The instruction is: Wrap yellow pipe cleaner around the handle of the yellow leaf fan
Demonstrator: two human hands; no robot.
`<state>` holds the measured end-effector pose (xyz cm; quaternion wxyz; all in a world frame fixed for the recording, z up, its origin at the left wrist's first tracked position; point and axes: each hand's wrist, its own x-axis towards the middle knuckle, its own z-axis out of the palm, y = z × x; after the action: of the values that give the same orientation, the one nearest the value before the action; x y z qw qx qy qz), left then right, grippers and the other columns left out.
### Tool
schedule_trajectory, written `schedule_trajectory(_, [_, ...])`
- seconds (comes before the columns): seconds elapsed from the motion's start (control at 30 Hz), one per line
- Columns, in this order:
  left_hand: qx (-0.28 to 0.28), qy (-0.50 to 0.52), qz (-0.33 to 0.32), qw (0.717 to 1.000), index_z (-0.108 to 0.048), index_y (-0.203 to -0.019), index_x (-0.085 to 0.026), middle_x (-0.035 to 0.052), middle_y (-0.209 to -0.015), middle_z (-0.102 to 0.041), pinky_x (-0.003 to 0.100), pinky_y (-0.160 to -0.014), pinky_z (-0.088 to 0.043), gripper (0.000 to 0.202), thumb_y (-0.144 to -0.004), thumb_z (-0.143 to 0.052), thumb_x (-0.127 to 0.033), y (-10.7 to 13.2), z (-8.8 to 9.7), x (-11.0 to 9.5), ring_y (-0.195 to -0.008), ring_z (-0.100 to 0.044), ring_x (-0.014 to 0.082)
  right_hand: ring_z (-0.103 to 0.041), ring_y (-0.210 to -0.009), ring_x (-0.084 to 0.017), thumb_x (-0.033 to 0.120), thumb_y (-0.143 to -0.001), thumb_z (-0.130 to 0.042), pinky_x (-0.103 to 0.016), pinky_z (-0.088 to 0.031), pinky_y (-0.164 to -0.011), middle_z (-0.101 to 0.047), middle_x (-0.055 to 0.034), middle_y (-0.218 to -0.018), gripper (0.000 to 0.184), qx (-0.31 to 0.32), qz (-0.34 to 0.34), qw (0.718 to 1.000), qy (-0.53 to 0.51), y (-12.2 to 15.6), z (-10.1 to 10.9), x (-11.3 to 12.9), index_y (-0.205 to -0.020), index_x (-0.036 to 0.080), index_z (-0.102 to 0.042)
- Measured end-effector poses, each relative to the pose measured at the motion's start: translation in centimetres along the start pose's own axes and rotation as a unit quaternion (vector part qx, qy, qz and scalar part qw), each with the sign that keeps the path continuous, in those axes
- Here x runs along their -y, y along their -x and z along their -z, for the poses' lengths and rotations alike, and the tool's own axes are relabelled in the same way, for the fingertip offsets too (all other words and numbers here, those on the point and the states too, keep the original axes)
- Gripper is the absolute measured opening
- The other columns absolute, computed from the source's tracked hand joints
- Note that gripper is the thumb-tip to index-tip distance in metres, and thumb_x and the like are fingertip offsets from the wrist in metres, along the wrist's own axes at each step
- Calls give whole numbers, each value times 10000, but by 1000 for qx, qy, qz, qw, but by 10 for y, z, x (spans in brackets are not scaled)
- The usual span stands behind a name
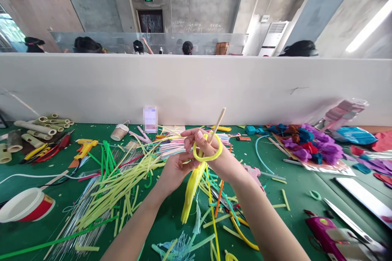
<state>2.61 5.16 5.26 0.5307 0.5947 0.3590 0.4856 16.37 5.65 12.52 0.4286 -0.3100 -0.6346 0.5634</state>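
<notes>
My right hand point(204, 143) is closed on a thin wooden stick point(219, 121) that points up and to the right, with a yellow pipe-cleaner loop point(211, 155) curled round it below the fingers. My left hand point(175, 171) is closed on the top of a yellow fuzzy bundle point(190, 189) that hangs down from the loop over the green table point(171, 216). Both hands meet above the middle of the table.
Yellow and green strips point(119, 183) lie scattered on the left, with bamboo tubes point(39, 127), a yellow glue gun point(85, 146) and a white-and-red cup point(26, 206). Purple and blue crepe pieces point(312, 144) and a magenta glue gun point(329, 234) sit on the right. A white partition point(196, 85) runs behind; people's heads show beyond it.
</notes>
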Motion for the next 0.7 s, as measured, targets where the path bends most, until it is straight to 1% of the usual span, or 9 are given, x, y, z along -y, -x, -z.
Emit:
schedule_trajectory(0.07, [5,-1,0,1000,-799,-934,-186,50,-908,-780,369,-823,-538,329,-761,-771,-464,0,1,0,-936,-682,287,-506,-657,-117,640,-931,-467,-247,-406,-546,-558,-9,-856,497,-7,-2,1000,-6,1,-1,-1,-1071,193,-632])
schedule_trajectory(0.1, [7,-1,0,1000,-799,-940,-187,48,-916,-781,365,-824,-538,328,-766,-767,-464,0,1,1,-939,-682,286,-517,-671,-121,644,-928,-469,-246,-415,-550,-566,-15,-865,497,-8,-3,1000,-6,1,-1,-1,-1053,192,-634])
schedule_trajectory(0.23, [13,0,-3,1000,-784,-1016,-190,54,-987,-776,357,-849,-534,330,-803,-741,-438,0,2,4,-989,-678,287,-585,-777,-147,641,-923,-479,-267,-480,-649,-618,-49,-952,491,5,-2,1000,13,2,2,2,-975,187,-656])
schedule_trajectory(0.37, [33,3,-8,999,-770,-1060,-190,62,-1040,-766,357,-884,-529,315,-836,-716,-404,0,3,5,-1028,-668,278,-614,-795,-153,640,-924,-483,-278,-502,-683,-645,-50,-977,490,9,1,1000,5,1,4,2,-1078,203,-645])
schedule_trajectory(0.47, [47,6,-9,999,-773,-1044,-183,66,-1023,-764,364,-889,-532,298,-834,-719,-388,-1,4,4,-1008,-669,270,-633,-855,-163,636,-937,-462,-287,-512,-743,-666,-65,-1035,486,-4,7,1000,8,1,2,0,-1052,202,-650])
schedule_trajectory(0.53, [51,8,-7,999,-773,-1038,-185,65,-1018,-763,367,-885,-534,296,-818,-737,-380,-2,5,4,-1002,-667,270,-637,-864,-166,625,-942,-465,-288,-512,-762,-674,-66,-1021,481,-16,24,1000,12,0,1,-3,-1063,198,-651])
schedule_trajectory(0.57, [52,11,-5,999,-771,-1045,-190,63,-1019,-763,367,-886,-534,300,-812,-744,-377,-3,6,5,-1003,-666,269,-637,-863,-166,616,-946,-468,-284,-510,-752,-674,-63,-1000,478,-21,32,999,5,-1,1,-5,-1104,199,-641])
schedule_trajectory(0.63, [51,19,-1,999,-764,-1061,-203,55,-1014,-764,364,-889,-531,309,-803,-755,-374,-4,6,6,-1000,-666,263,-635,-850,-165,603,-958,-459,-267,-501,-684,-662,-60,-974,484,-19,40,999,-30,-2,1,-9,-1178,200,-611])
schedule_trajectory(0.7, [49,26,4,998,-765,-1049,-204,50,-993,-765,361,-881,-531,305,-793,-766,-370,-5,6,7,-976,-672,256,-635,-821,-159,604,-968,-436,-251,-479,-618,-648,-61,-978,490,-5,35,997,-73,-3,2,-13,-1197,201,-595])
